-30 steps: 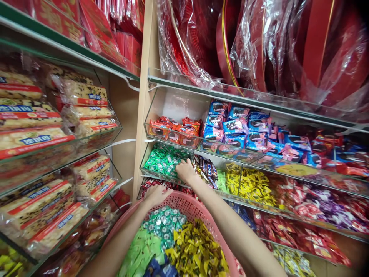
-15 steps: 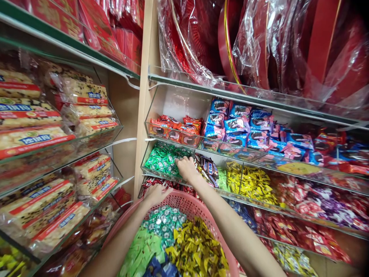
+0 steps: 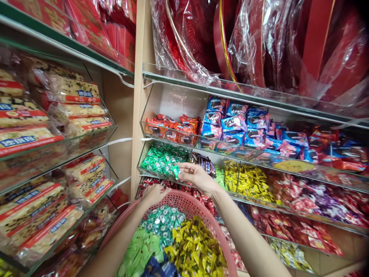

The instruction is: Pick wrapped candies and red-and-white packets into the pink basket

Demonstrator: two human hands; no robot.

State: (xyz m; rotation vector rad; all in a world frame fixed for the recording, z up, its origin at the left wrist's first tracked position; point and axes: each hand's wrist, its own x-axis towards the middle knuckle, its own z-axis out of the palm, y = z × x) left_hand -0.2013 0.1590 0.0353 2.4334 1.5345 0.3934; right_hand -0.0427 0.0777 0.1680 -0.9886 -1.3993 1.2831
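Observation:
My right hand [image 3: 196, 177] pinches a green-wrapped candy [image 3: 175, 171] at its fingertips, in front of a clear bin. Loose green-wrapped candies [image 3: 160, 156] fill that bin. My left hand [image 3: 155, 194] is closed over the far rim of a pink plastic basket [image 3: 207, 215] with holes in its wall. Inside the basket lie shiny teal-green candies [image 3: 163, 221], light green candies [image 3: 141, 246], yellow candies [image 3: 198, 250] and dark blue ones [image 3: 161, 267], in separate heaps.
Dark-wrapped bars [image 3: 205, 163], light green candies [image 3: 219, 177] and yellow candies [image 3: 248, 179] sit to the right in the same row. Above are blue-and-pink snack packs [image 3: 233, 123] behind a glass shelf edge [image 3: 245, 96]. Packaged pastries [image 3: 80, 94] stand on the left shelves.
My right hand has come out of the green candy bin, back and slightly right, with a green candy in its fingers. My left hand stays on the basket rim.

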